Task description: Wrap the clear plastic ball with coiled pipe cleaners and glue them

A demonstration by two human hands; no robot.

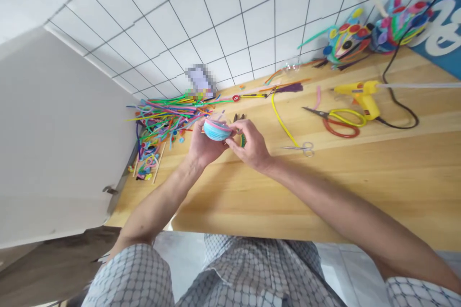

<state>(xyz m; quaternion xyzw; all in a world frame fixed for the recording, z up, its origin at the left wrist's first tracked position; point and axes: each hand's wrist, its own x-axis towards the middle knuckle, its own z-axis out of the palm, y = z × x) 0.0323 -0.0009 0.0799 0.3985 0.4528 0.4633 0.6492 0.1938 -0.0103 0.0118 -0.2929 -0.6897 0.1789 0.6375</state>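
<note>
My left hand [202, 146] cups a small round ball [217, 130] wound in light-blue and pink pipe cleaner, holding it from below just above the wooden table [288, 192]. My right hand [250, 143] is closed in a pinch on the ball's right side, thumb and fingertips pressed to it. A heap of coloured pipe cleaners [163, 122] lies just left of the hands.
A yellow glue gun [362, 96] with a black cord, yellow-and-red scissors [338, 120], small silver scissors [304, 147] and a loose yellow pipe cleaner [283, 122] lie to the right. Finished pipe-cleaner figures [374, 31] stand against the wire grid at the back right.
</note>
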